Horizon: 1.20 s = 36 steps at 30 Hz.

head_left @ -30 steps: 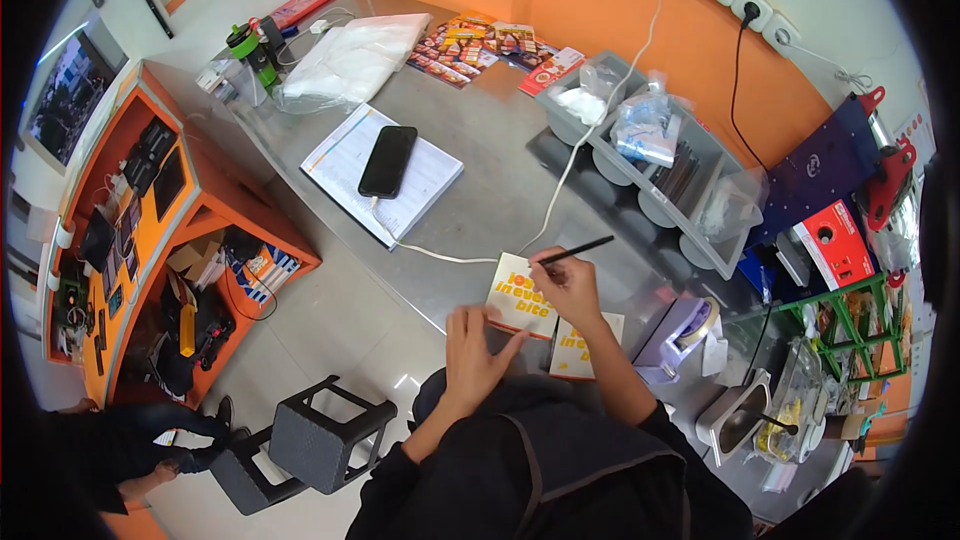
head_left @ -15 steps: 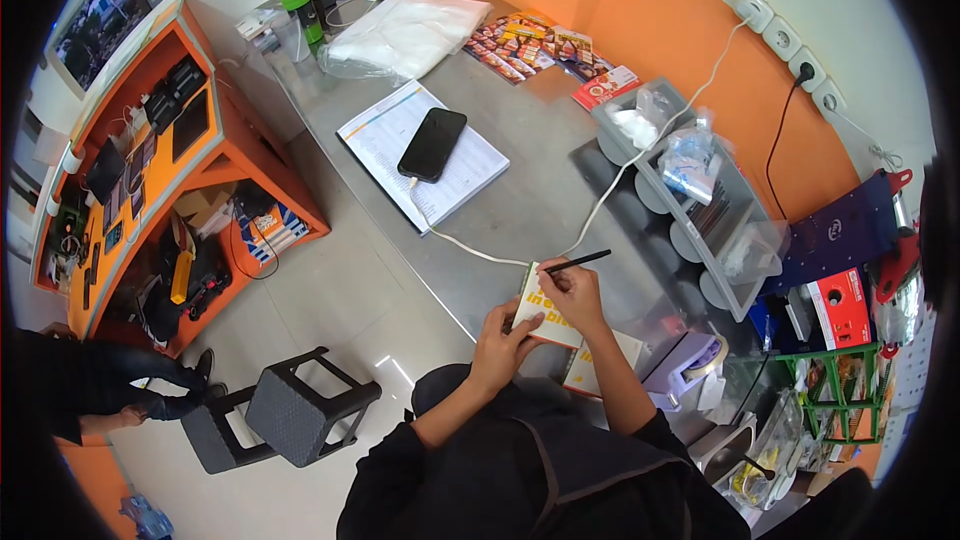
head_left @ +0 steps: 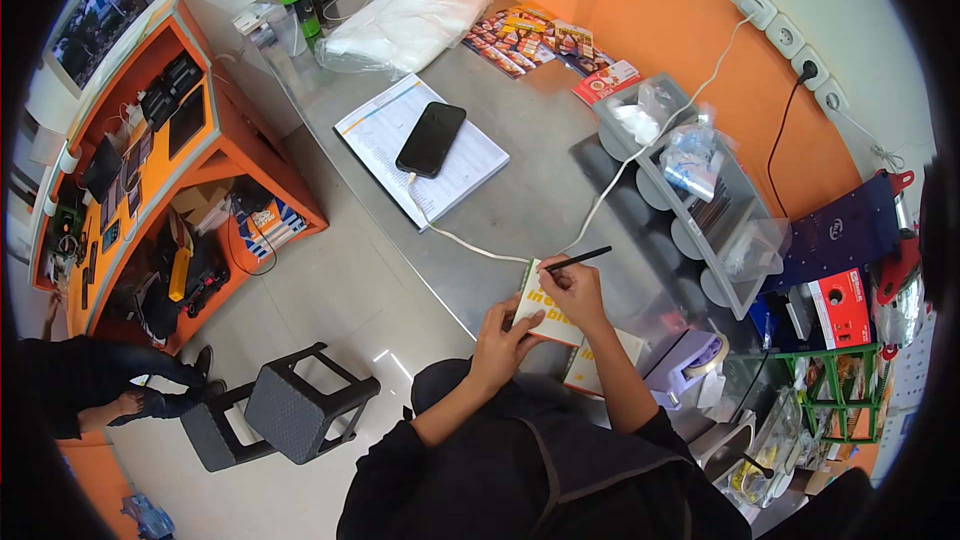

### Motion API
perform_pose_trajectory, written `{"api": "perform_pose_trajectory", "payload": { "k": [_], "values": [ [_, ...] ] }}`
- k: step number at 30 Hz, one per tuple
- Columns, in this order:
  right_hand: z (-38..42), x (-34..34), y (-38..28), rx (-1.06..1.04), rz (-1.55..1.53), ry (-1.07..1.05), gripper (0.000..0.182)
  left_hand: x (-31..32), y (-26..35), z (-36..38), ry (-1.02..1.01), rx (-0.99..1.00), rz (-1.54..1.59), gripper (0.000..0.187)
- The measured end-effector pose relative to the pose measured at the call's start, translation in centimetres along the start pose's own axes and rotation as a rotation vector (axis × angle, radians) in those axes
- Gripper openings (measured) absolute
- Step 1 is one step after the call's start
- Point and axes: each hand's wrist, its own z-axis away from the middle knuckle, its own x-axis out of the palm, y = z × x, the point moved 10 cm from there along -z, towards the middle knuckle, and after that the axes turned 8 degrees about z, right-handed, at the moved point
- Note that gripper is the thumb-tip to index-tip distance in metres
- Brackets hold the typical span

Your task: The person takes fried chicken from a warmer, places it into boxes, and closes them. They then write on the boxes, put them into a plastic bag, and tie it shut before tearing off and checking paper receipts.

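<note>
My left hand (head_left: 496, 344) grips the near-left edge of a small white box (head_left: 532, 303) with yellow lettering, thumb lying over its top. Between the fingers of my right hand (head_left: 576, 298) is a slim black pen (head_left: 585, 259), its back end pointing away to the right. The hand rests at the box's upper right, and hides the pen's tip. Partly under my right forearm lies a second white piece (head_left: 587, 372) with similar yellow print. Beyond the hands, a black phone (head_left: 432, 140) with a white cable lies on a stack of printed sheets (head_left: 478, 172).
A grey organiser (head_left: 690, 210) holding plastic bags stands at the right of the metal table (head_left: 530, 160). Near my right forearm is a purple tape dispenser (head_left: 683, 365). Stacked black stools (head_left: 300, 410) and a person (head_left: 110, 380) are at the left. The white cable crosses the table.
My hands, the box and the pen look almost unmoved. The person at the left has shifted slightly, with an arm now raised towards the orange counter.
</note>
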Motion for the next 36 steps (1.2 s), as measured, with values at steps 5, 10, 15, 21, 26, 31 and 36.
{"api": "perform_pose_trajectory", "payload": {
  "k": [5, 10, 15, 21, 26, 31, 36],
  "values": [
    [-0.1, -0.5, -0.4, 0.041, -0.044, 0.036, 0.009, -0.3, 0.6, -0.3, 0.015, 0.01, -0.04, 0.041],
    [0.3, -0.8, 0.5, 0.042, -0.137, 0.077, 0.008, 0.0, 0.3, -0.1, -0.004, 0.01, 0.008, 0.042],
    [3.2, -6.3, -1.3, 0.076, -0.351, 0.294, 0.009, -0.2, 0.8, -0.6, -0.008, -0.005, 0.018, 0.046],
    [9.6, -12.7, -1.6, 0.12, -0.284, 0.513, 0.008, -1.1, 4.4, -1.2, -0.02, 0.057, -0.162, 0.049],
    [13.7, -12.1, 1.1, 0.224, -0.258, 0.524, 0.007, 0.8, 7.3, 0.2, -0.231, 0.213, 0.068, 0.041],
    [13.0, -10.4, 1.7, 0.224, -0.274, 0.434, 0.007, 4.9, 10.4, 2.1, -0.584, 0.44, 0.113, 0.036],
    [11.0, -8.9, 1.4, 0.138, 0.009, 0.236, 0.008, 6.5, 8.6, 3.1, -0.65, 0.435, 0.093, 0.033]
  ]
}}
